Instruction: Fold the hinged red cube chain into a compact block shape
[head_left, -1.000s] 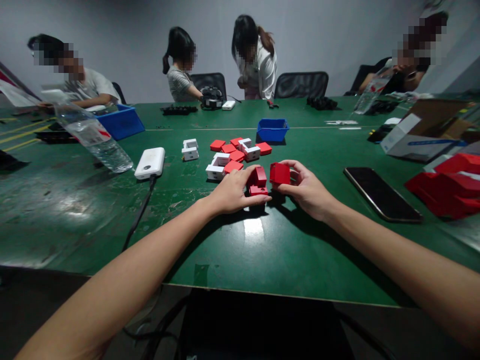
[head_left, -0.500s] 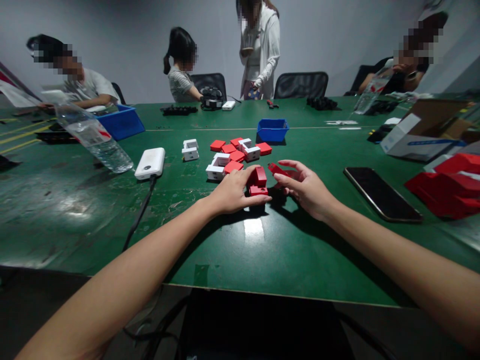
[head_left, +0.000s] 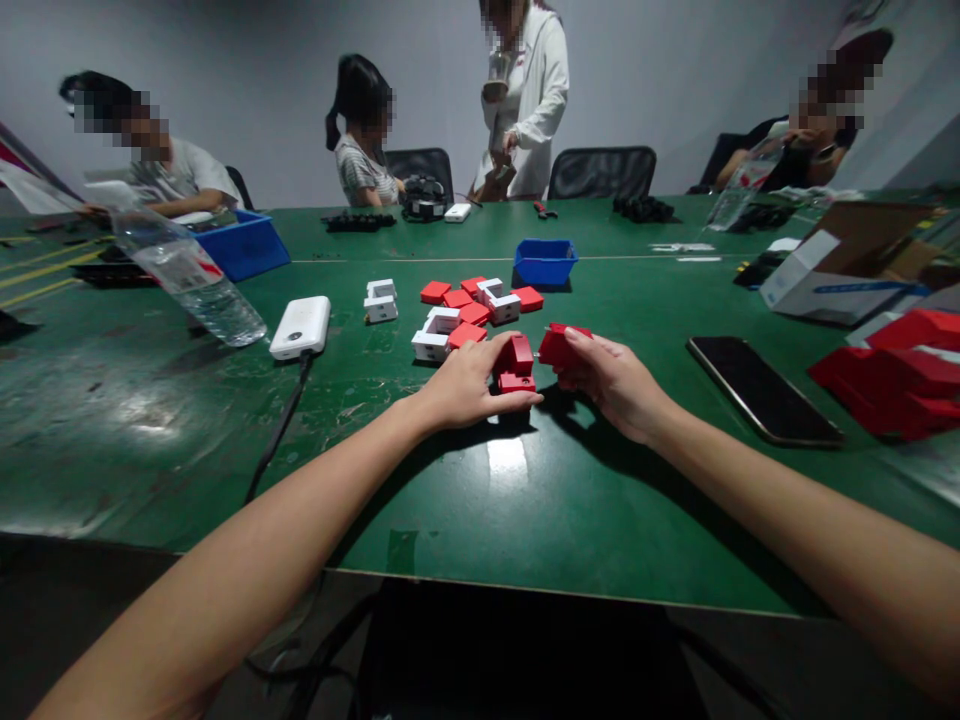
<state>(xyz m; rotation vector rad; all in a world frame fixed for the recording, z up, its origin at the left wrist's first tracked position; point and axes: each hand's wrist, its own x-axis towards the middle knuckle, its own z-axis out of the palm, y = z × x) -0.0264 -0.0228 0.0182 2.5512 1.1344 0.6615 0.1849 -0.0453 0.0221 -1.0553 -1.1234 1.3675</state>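
Observation:
My left hand (head_left: 465, 385) rests on the green table (head_left: 525, 500) with thumb and fingers pinched round a small red box (head_left: 516, 364). Close to its right, my right hand (head_left: 611, 380) grips a red lid (head_left: 559, 345), tilted and held just beside the box. Behind both hands lies a cluster of red lids (head_left: 465, 305) and white inner boxes (head_left: 433, 338), with another white box (head_left: 380, 300) a little to the left.
A white power bank (head_left: 301, 326) with its cable and a lying water bottle (head_left: 187, 275) are at left. A black phone (head_left: 763, 388), red boxes (head_left: 896, 375) and a cardboard carton (head_left: 840, 270) are at right. A blue bin (head_left: 545, 260) sits behind. Several people are at the far side.
My right hand turned the red lid and brought it left, closer to the box in my left hand. The person in white at the far side straightened up.

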